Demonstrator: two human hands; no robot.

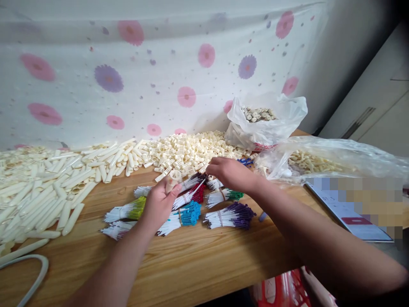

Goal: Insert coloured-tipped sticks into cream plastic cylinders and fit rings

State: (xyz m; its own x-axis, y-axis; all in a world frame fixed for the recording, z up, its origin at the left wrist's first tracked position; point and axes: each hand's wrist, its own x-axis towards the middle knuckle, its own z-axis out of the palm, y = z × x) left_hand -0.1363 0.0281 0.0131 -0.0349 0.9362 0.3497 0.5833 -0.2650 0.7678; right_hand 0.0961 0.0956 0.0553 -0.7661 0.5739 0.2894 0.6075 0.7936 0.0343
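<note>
My left hand point(161, 200) is closed around a short, hollow cream plastic piece point(173, 179), its wide end facing up. My right hand point(230, 172) is pinched above the dark-tipped bundle; a thin white pen refill point(198, 187) slants down from near its fingertips, though the contact is partly hidden. Around both hands lie banded bundles of pen refills: a light blue bundle point(190, 214), a purple bundle point(238, 216), a yellow-green bundle point(136, 208), a green bundle point(234, 195) and a red bundle point(198, 194). Blue ends point(245, 162) show behind my right hand.
Cream pen barrels point(73, 175) heap on the left, and short slotted cream pieces point(188, 149) pile at the back. An open plastic bag point(265, 132) holds small round parts. Another clear bag point(319, 157), a tablet-like panel point(348, 213) and a white cable point(43, 273) lie on the wooden table point(179, 268).
</note>
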